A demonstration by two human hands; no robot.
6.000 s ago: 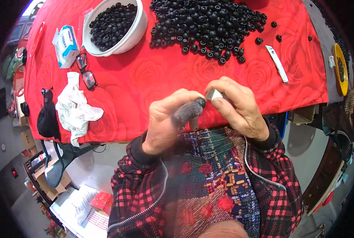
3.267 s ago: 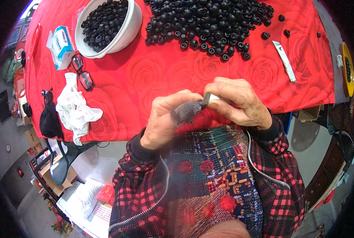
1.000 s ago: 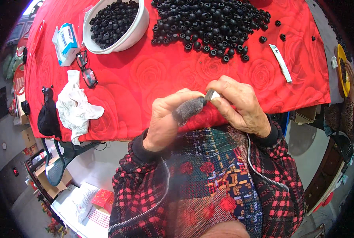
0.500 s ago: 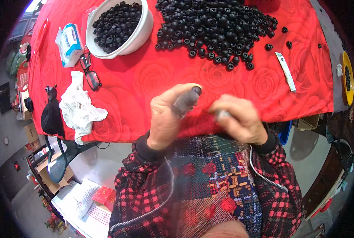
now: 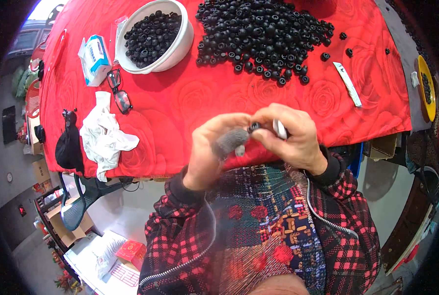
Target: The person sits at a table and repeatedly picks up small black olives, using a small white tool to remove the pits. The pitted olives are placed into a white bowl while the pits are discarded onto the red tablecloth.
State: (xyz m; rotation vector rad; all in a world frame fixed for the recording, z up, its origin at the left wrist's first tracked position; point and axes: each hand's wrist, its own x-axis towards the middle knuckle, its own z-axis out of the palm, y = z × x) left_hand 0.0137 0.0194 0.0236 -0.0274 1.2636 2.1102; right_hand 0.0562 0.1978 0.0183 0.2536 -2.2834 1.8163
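Note:
My hands meet over the near edge of the red tablecloth (image 5: 195,135). Between the fingertips is a small round black cap-like part (image 5: 254,127). My left hand (image 5: 209,147) pinches it, with a grey fabric cover (image 5: 231,142) over the thumb. Closed around a short, pale, flat tool (image 5: 280,129), my right hand (image 5: 293,135) also has its thumb and forefinger at the black part; the tool's exact kind is unclear. Beyond the hands lies a large pile of similar black parts (image 5: 263,37). More of them fill a white bowl (image 5: 185,46) at the far left.
Black-framed glasses (image 5: 120,93), a blue and white packet (image 5: 95,59) and a crumpled white cloth (image 5: 104,137) lie on the left. A thin white sachet (image 5: 347,84) and several stray black parts are at right, near a yellow dish (image 5: 428,110) on a grey surface.
My right hand has come left and up to meet my left hand at the black part. My left hand has turned slightly inward. The view has shifted a little.

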